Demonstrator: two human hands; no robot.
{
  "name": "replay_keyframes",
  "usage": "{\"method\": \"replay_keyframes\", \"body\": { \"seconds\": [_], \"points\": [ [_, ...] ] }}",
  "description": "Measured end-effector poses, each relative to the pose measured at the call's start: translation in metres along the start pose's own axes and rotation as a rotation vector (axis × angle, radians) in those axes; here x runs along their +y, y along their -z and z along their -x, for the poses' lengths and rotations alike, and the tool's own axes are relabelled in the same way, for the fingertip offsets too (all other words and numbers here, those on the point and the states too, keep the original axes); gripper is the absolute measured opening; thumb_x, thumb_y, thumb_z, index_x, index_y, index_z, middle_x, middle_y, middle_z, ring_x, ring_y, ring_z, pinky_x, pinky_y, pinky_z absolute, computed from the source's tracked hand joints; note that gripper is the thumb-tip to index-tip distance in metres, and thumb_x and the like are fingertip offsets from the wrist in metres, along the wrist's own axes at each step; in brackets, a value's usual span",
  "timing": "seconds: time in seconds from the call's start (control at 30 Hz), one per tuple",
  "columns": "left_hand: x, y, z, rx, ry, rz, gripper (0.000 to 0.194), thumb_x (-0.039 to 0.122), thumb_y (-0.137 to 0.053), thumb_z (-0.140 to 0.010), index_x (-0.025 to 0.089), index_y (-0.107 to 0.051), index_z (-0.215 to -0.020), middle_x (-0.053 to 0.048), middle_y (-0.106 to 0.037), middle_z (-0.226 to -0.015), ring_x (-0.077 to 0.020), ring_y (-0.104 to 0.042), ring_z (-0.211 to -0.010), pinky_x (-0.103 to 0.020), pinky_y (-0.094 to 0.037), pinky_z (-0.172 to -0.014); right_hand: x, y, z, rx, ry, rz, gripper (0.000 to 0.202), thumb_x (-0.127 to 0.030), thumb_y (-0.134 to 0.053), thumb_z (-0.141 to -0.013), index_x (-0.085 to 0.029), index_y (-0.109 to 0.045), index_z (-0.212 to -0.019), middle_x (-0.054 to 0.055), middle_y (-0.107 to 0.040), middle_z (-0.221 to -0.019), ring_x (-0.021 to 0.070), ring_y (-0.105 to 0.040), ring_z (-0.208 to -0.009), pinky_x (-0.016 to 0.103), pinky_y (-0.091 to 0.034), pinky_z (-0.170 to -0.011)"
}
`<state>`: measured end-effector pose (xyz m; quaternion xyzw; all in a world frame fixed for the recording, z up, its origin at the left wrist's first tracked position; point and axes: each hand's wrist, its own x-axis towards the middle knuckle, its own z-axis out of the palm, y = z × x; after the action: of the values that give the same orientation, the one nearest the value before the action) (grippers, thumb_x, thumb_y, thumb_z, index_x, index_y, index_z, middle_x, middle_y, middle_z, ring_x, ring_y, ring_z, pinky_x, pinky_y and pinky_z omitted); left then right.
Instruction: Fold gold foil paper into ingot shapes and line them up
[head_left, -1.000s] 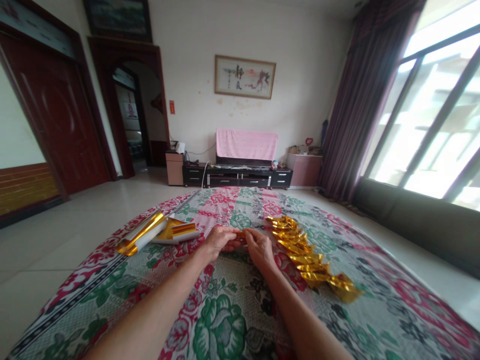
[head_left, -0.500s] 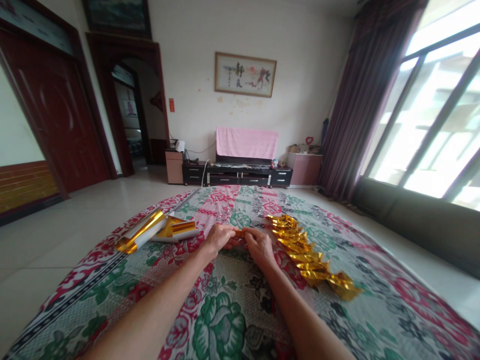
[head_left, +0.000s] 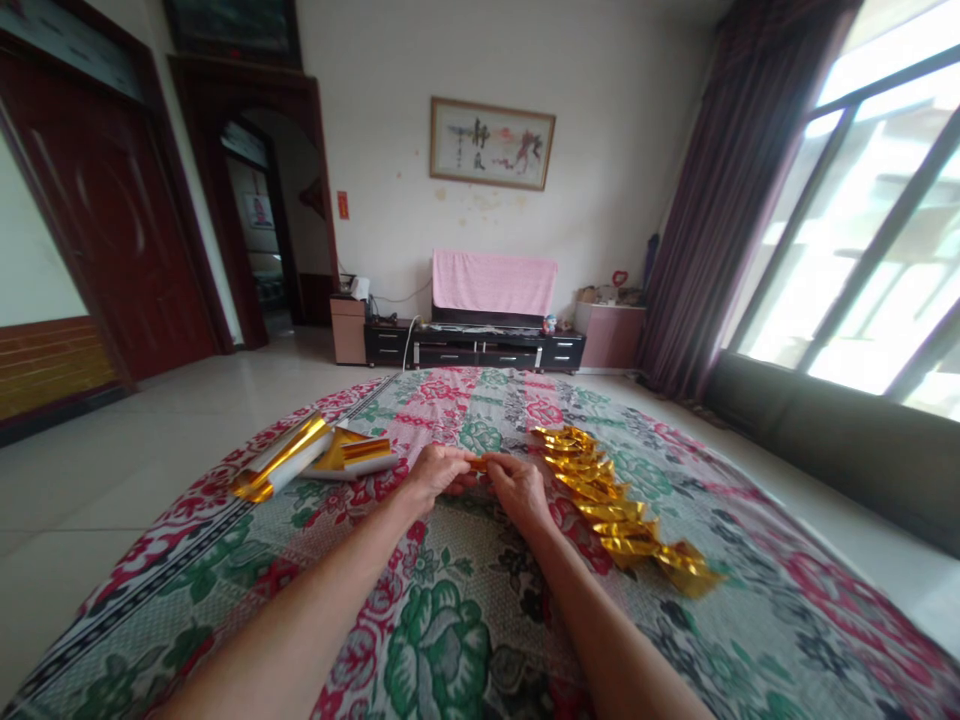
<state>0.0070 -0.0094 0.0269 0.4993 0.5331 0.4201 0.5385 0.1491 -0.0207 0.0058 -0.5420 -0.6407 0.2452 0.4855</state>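
Between my hands is a small piece of folded gold foil paper (head_left: 478,464), mostly hidden by my fingers. My left hand (head_left: 442,470) pinches its left end, and my right hand (head_left: 516,482) grips the right end. Both are close together, just above the flowered cloth (head_left: 439,640). To the right of my right hand runs a slanting row of several folded gold paper ingots (head_left: 600,485), the nearest one (head_left: 688,570) lying a little askew. Left of my left hand rest loosely curled gold foil sheets (head_left: 281,460) with pale backs.
The patterned cloth covers a wide rounded surface. Beyond it, a low black cabinet (head_left: 480,352) stands against the wall, a pink towel (head_left: 495,280) draped above it. Purple curtains (head_left: 694,200) and a bright window are at the right; a dark red door (head_left: 112,220) is at the left.
The gold foil piece between my fingers looks slightly narrower. My hands stay nearly in the same place, and the view has shifted very slightly.
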Motion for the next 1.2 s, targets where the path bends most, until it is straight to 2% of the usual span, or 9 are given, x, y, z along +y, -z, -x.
{"method": "replay_keyframes", "body": {
  "seconds": [0.4,0.77,0.93,1.03,1.2],
  "points": [
    [-0.0012,-0.0058,-0.0014,0.043,-0.028,-0.06,0.029,0.015,-0.055,-0.069,0.013,-0.066,-0.096,-0.005,-0.069,-0.068,-0.0132,-0.064,-0.061,-0.017,-0.043,-0.046,-0.003,0.001,0.0006,0.008,-0.021,0.021,0.032,-0.033,-0.044,-0.075,-0.02,-0.071,-0.085,0.001,-0.068,-0.063,0.014,-0.06,-0.055,0.02,-0.043,-0.05],
    [-0.0027,-0.0067,-0.0002,0.074,-0.054,-0.066,0.03,0.014,-0.055,-0.069,0.011,-0.066,-0.097,-0.006,-0.07,-0.066,-0.0145,-0.065,-0.061,-0.018,-0.044,-0.047,-0.0008,0.0019,-0.0017,-0.028,-0.011,0.006,0.035,-0.036,-0.042,-0.077,-0.019,-0.07,-0.089,0.001,-0.068,-0.065,0.0143,-0.061,-0.056,0.021,-0.045,-0.053],
    [0.0005,-0.0083,0.0034,0.045,-0.06,-0.094,0.027,0.016,-0.054,-0.07,0.012,-0.068,-0.093,-0.005,-0.069,-0.064,-0.0141,-0.064,-0.06,-0.018,-0.043,-0.047,-0.0002,0.001,-0.002,-0.001,-0.019,0.023,0.035,-0.037,-0.041,-0.078,-0.017,-0.07,-0.085,0.002,-0.068,-0.064,0.0145,-0.06,-0.054,0.021,-0.045,-0.051],
    [0.0017,-0.0086,0.0045,0.032,-0.062,-0.098,0.025,0.015,-0.053,-0.07,0.013,-0.069,-0.09,-0.004,-0.069,-0.062,-0.0136,-0.064,-0.058,-0.018,-0.043,-0.046,-0.0012,0.0012,-0.0016,0.007,-0.036,0.007,0.035,-0.037,-0.042,-0.077,-0.016,-0.068,-0.09,0.002,-0.068,-0.065,0.0146,-0.061,-0.053,0.022,-0.045,-0.052],
    [0.0022,-0.0096,0.0042,0.065,-0.049,-0.082,0.023,0.013,-0.053,-0.069,0.012,-0.067,-0.087,-0.003,-0.068,-0.061,-0.013,-0.063,-0.057,-0.017,-0.042,-0.046,-0.0007,0.0002,-0.0021,0.018,-0.059,-0.008,0.031,-0.036,-0.045,-0.075,-0.016,-0.066,-0.085,0.003,-0.068,-0.067,0.0149,-0.062,-0.054,0.022,-0.047,-0.053]
  ]
}}
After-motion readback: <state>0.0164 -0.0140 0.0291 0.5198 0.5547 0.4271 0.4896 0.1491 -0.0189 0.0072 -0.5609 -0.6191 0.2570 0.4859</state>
